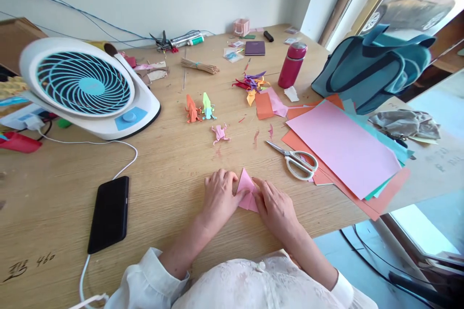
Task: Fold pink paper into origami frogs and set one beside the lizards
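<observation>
nearest you: folded pink paper [245,184] is betw. your hands, apex pointing away, looks like it's on the counter [174,169]. your left hand [219,195] holds the left side, fingers narrow, thumb over the face; your right hand [277,205] holds the right side, fingers narrow too, thumb & index at the edge. prob. gripped from both sides so the folds stay lined up & it can't slide. undersides hidden, can't tell what's tucked beneath.

phone [108,215] lies flat off to your left, cable attached, prob. to charge clear of your elbow. scissors [288,153] just past your right hand, handles toward you, so prob. an easy grab. beside them, stacked paper sheets [344,147], fanned a bit, prob. to keep colors reachable.

further: small pink figure [219,133], then orange figure [192,110] & green figure [208,106] side by side, prob. set out of your work spot. fan [90,86] at left, tilted up. bottle [292,65] upright w/ lid on, teal bag [373,67] far right, bundled sticks [199,65] near the back, tied prob. so they don't roll.
</observation>
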`<state>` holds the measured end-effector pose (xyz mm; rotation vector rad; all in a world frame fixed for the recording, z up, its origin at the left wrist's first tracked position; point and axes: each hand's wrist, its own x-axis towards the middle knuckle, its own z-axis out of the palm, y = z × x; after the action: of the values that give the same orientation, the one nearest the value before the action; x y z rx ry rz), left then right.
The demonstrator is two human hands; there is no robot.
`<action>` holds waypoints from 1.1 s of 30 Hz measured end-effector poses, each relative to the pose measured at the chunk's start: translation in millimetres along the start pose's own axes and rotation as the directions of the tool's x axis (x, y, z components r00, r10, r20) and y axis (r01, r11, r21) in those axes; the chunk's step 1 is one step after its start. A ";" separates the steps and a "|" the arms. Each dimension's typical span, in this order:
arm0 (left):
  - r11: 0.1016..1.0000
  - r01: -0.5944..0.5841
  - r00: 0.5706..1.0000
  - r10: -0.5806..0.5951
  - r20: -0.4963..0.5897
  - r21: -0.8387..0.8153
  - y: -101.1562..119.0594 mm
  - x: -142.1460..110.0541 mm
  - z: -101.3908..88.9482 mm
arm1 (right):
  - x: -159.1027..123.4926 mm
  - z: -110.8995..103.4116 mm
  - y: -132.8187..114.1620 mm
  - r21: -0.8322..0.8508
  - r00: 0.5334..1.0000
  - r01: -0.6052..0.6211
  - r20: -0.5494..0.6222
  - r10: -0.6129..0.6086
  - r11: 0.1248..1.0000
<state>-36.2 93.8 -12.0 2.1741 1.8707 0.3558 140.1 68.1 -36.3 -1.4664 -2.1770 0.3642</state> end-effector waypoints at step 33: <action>0.337 0.160 0.944 0.223 0.244 -0.928 12.3 1.6 -0.4 | -15.3 -24.9 -11.8 0.704 0.925 -0.341 0.136 0.354 0.622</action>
<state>-24.7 93.6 -7.4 1.2760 0.9333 0.7895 148.7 48.3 -13.4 -1.3692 -1.4116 1.1918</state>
